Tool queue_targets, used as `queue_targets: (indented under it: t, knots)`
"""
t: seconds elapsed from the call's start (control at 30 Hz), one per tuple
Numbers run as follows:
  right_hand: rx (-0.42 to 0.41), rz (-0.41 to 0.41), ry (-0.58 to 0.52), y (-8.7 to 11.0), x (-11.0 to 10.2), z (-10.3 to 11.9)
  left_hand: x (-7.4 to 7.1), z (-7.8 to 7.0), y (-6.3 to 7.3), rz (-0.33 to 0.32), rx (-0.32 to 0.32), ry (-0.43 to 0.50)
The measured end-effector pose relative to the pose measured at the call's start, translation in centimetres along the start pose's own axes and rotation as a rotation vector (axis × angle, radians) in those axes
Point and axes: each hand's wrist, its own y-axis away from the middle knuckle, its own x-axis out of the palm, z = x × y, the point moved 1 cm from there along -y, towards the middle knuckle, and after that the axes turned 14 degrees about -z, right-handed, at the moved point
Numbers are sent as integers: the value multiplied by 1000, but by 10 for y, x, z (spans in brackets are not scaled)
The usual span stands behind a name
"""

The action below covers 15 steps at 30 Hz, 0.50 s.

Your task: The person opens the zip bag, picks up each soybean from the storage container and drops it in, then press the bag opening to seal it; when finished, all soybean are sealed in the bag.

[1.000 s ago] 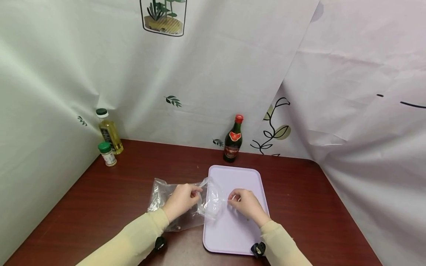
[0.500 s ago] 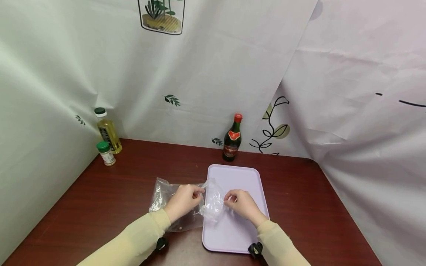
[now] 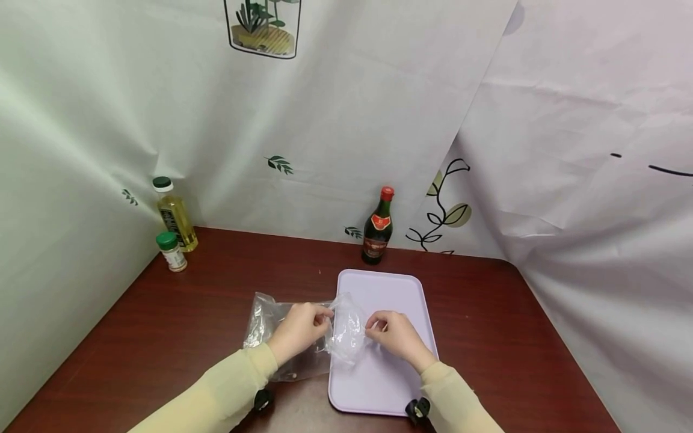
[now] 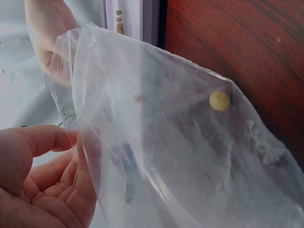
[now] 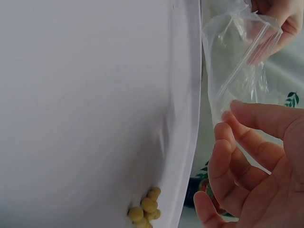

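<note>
Head: left grip (image 3: 298,329) palm-down at bag (image 3: 311,362)

Left sleeve (image 3: 208,388): long, pale yellow, plain fabric, ending at the wrist in a close cuff (image 3: 260,359). Right sleeve (image 3: 456,394): same colour and cut. One small black unit shows beside each sleeve: left unit (image 3: 262,399), rounded; right unit (image 3: 418,409), bearing a pale spot. Left hand (image 3: 299,331), right hand (image 3: 397,337): bare.
</note>
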Motion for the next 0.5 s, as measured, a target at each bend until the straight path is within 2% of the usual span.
queue_targets:
  t: [0.5]
  knots:
    - [122,-35,1,0,-9,-20,2,1,0,-3,-2,3]
